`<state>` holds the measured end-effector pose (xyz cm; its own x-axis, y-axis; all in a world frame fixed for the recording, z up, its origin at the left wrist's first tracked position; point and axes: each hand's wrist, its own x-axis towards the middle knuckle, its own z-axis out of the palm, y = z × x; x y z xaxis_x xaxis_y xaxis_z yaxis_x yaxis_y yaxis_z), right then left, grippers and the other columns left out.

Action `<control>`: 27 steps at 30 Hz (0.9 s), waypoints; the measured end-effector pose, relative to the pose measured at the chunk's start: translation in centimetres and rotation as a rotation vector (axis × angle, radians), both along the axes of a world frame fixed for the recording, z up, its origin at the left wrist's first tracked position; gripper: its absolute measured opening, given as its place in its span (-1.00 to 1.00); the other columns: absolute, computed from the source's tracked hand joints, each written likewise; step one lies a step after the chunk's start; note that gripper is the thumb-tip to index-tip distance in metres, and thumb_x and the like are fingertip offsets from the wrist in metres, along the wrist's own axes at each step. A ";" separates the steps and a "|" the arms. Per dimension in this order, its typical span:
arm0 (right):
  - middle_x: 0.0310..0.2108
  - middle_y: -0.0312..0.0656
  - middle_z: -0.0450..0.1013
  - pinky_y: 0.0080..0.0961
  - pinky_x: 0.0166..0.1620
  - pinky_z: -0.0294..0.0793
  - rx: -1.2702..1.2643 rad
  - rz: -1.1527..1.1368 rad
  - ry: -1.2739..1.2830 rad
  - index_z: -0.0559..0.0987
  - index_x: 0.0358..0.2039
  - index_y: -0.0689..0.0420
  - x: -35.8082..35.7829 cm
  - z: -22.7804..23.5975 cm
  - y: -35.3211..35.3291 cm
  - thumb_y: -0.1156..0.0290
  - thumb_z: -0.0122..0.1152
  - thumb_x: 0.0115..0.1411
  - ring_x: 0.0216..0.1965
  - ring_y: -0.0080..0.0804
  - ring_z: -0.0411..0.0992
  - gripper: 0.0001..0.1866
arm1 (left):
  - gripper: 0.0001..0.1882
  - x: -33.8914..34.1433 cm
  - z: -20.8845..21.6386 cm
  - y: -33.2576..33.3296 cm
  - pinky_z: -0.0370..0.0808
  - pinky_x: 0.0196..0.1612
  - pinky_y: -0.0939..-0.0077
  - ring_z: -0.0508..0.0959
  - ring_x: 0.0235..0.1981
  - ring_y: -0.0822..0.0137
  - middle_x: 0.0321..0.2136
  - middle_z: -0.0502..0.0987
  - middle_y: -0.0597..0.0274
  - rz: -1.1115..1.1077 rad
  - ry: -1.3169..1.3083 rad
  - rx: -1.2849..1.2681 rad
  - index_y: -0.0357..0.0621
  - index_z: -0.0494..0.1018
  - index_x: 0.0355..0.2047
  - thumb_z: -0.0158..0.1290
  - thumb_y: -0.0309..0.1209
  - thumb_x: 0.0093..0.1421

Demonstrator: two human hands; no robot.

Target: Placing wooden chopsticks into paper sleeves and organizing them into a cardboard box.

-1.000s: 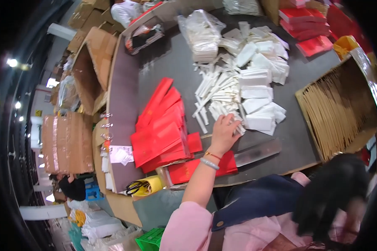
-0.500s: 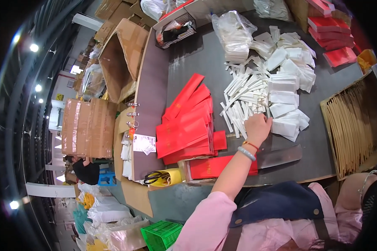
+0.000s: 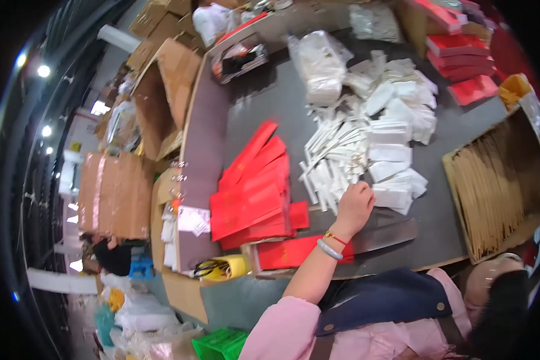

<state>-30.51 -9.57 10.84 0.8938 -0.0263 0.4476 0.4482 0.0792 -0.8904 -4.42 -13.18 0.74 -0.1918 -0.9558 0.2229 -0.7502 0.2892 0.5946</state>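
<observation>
My left hand [image 3: 355,207], with a red string bracelet and a pale bangle at the wrist, is over the near edge of the piled white paper strips [image 3: 336,150]. Its fingers are curled in; anything between them is too small or hidden to make out. Just beyond and right of it lie white paper packets [image 3: 393,156] in overlapping stacks. Left of the strips, long red envelopes [image 3: 252,198] lie fanned out. Under my forearm sits a tray of red envelopes [image 3: 282,253], beside a grey flat strip [image 3: 393,235]. My right forearm [image 3: 485,282] shows at the lower right; its hand is out of sight.
A cardboard box of upright brown sheets [image 3: 492,192] stands at the right. Red packs [image 3: 459,51] are stacked far right, and a plastic bag of white packets [image 3: 323,72] lies far back. A yellow holder [image 3: 237,265] with scissors is at the near left, below the side panel [image 3: 198,138].
My left hand has drawn back slightly toward me from the strips, fingers still curled. The whole view has shifted, so the table sits a little lower and further left.
</observation>
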 end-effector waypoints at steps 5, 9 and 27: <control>-0.04 -0.09 0.48 -0.35 0.04 0.45 -0.042 -0.356 0.210 0.50 -0.01 0.27 -1.5 3.6 0.4 0.24 0.37 0.10 -0.01 -0.24 0.46 -0.49 | -0.65 -0.8 -2.4 0.4 0.45 -0.09 0.16 0.48 -0.16 -0.04 -0.25 0.51 0.00 -0.192 -0.053 -0.008 -0.16 0.46 -0.20 0.23 -0.41 -0.03; -0.06 -0.02 0.49 -0.37 0.04 0.44 0.101 -1.468 1.031 0.53 -0.05 0.21 -7.7 0.6 2.2 0.32 0.44 -0.01 -0.01 -0.21 0.46 -0.49 | -0.65 0.7 -0.5 2.1 0.46 -0.25 0.19 0.50 -0.30 -0.03 -0.35 0.46 0.03 -0.109 -0.064 0.046 -0.14 0.47 -0.22 0.27 -0.43 -0.05; -0.10 0.08 0.42 -0.20 0.05 0.38 -0.425 -2.231 1.423 0.46 -0.11 0.24 -18.7 -6.9 1.2 0.46 0.08 0.19 -0.03 0.05 0.38 -0.75 | -0.62 0.7 1.4 9.2 0.31 -0.12 0.23 0.39 -0.20 0.15 -0.28 0.47 0.27 -0.115 -0.179 0.097 0.05 0.60 -0.23 0.34 -0.32 -0.13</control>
